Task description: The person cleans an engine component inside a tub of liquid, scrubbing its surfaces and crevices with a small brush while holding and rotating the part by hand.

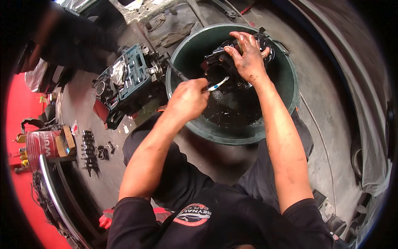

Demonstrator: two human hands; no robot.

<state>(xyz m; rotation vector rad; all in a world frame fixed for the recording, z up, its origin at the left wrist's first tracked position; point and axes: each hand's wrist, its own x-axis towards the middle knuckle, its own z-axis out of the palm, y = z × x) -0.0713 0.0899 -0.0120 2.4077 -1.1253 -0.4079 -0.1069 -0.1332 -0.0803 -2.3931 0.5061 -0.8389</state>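
Observation:
A dark metal engine part (226,62) is held over a large green tub (232,139) with dark liquid in its bottom. My right hand (248,58), dirty with grease, lies on top of the part at its right side, thumb and fingers spread around it. In my left hand (188,99) is a white and blue toothbrush (217,85), gripped by its handle near the tub's left rim. The brush head points toward the lower side of the part. The part's underside is dark and hard to make out.
Left of the tub sits an open teal tool case (132,72) on a stand. A crankshaft (87,151) and small metal parts lie on the floor at the left. A person in dark clothes (78,39) is at the upper left. Plastic sheeting (360,103) hangs at the right.

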